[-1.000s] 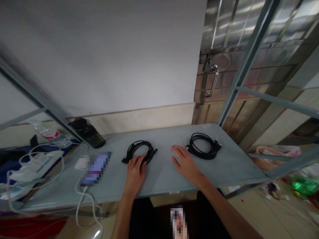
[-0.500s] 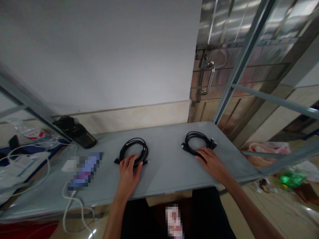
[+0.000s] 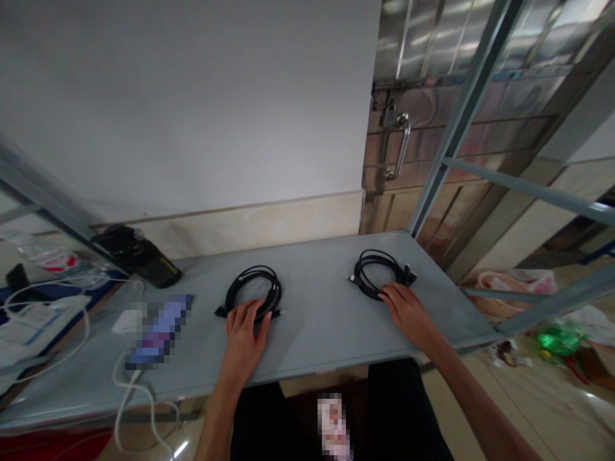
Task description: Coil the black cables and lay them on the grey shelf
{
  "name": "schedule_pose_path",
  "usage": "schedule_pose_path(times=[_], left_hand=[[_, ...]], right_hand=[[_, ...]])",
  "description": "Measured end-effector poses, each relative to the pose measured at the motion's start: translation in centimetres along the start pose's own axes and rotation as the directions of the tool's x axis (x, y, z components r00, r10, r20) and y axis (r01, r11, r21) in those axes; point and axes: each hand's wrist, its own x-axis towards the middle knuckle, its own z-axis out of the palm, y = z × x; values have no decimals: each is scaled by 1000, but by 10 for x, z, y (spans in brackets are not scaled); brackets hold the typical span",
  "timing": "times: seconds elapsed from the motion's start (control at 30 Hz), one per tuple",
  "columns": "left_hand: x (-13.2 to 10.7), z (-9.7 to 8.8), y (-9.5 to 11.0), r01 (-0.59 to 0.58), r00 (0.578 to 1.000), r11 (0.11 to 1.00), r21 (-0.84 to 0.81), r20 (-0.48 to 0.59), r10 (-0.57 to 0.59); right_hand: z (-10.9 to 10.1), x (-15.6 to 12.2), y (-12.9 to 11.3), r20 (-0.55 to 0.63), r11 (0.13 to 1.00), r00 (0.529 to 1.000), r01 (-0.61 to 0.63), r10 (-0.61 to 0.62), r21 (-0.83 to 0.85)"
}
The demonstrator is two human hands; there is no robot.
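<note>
Two coiled black cables lie on the grey tabletop. The left coil (image 3: 247, 275) has its near edge under the curved fingers of my left hand (image 3: 245, 333), the thumb on its right side by a plug end. My right hand (image 3: 406, 310) has its fingers curled over the near right edge of the right coil (image 3: 368, 293). Connector ends stick out at both sides of each coil. Both coils rest flat, and the cable beneath my fingers is hidden.
Left of the coils lie a blurred phone (image 3: 161, 330) with a white cable (image 3: 151, 397), and a black bottle (image 3: 148, 262) on its side. Metal frame posts (image 3: 439, 169) rise at both ends of the grey table (image 3: 317, 307). A wall (image 3: 216, 115) stands behind.
The view has shifted slightly. Both hands stay at their coils, and the coils keep their places on the table.
</note>
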Motion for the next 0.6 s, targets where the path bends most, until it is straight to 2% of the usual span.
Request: schedule_pose_path(times=[0.2,0.4,0.5,0.6], left_hand=[[0,2,-1,7,1000,1000,6,-13,-7],[0,3,-4,-9,999,999,-31,-34,8],[-1,4,-6,0,999,999,-47,-46,-2],[-2,3,-6,6,998,998,-61,-64,-10]], right_hand=[[4,1,4,-34,999,999,-43,43,-9],[6,0,5,-76,993,991,-104,108,52],[-1,6,0,-95,987,987,-117,128,111],[-16,21,-7,-135,967,975,-145,176,209]])
